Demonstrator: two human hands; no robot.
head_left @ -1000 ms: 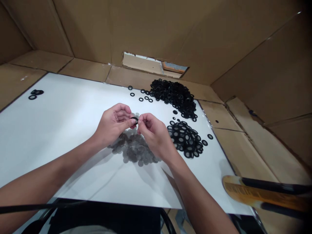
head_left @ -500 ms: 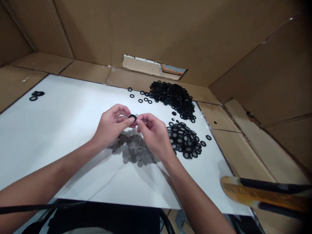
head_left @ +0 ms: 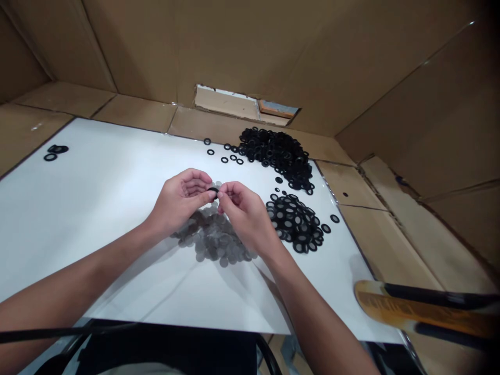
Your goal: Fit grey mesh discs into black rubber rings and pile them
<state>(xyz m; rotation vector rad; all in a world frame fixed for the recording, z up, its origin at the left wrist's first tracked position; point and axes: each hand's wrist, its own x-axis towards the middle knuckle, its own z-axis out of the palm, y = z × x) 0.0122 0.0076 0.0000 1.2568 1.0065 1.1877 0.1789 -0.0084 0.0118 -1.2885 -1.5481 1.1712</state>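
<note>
My left hand (head_left: 183, 195) and my right hand (head_left: 244, 205) meet above the middle of the white table. Between their thumbs and fingers they pinch one small black ring (head_left: 214, 191), seen nearly edge-on, so whether a disc sits in it is hidden. Below my hands lies a loose pile of thin grey mesh-like discs (head_left: 221, 242). To the right of my right hand is a heap of black rings with grey centres (head_left: 299, 221). Farther back stands a larger heap of plain black rings (head_left: 277, 151).
Cardboard walls (head_left: 250, 47) surround the white tabletop (head_left: 97, 172), with a slot (head_left: 230, 101) cut in the back one. A few black rings (head_left: 50, 156) lie at the far left. A blurred orange-and-black object (head_left: 414, 307) juts in over the right front corner.
The black ring between my fingers has tilted from showing its face to nearly edge-on. My left fingers have shifted slightly; the heaps look the same.
</note>
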